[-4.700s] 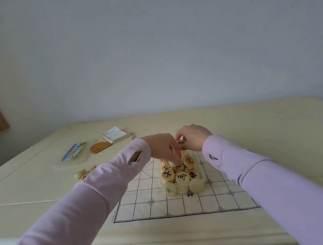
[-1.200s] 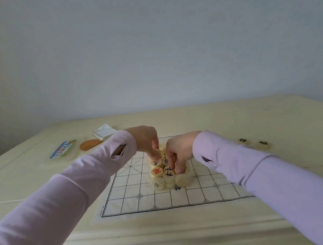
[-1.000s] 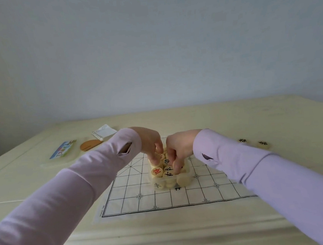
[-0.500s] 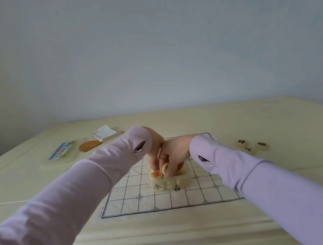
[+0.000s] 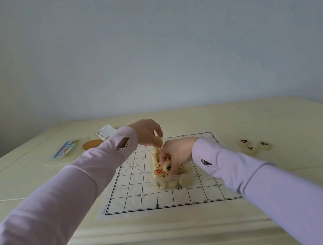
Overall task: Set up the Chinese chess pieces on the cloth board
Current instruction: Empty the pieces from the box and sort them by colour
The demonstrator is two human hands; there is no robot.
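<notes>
One piece [image 5: 167,166] pinched in right fingers [image 5: 173,169] over box [image 5: 172,178] | left fingers [image 5: 157,142] curled, grip unclear

Light: we read dim, even, cool | Shadows: faint, diffuse on the cloth board [image 5: 134,182] | Edges: table [image 5: 272,117] rim bows behind board | Focus: sleeves [image 5: 38,219] before board soft

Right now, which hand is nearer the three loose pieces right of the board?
Right. The right hand, pinching a piece in the box, is left of the three loose pieces; the left hand is farther left.
</notes>
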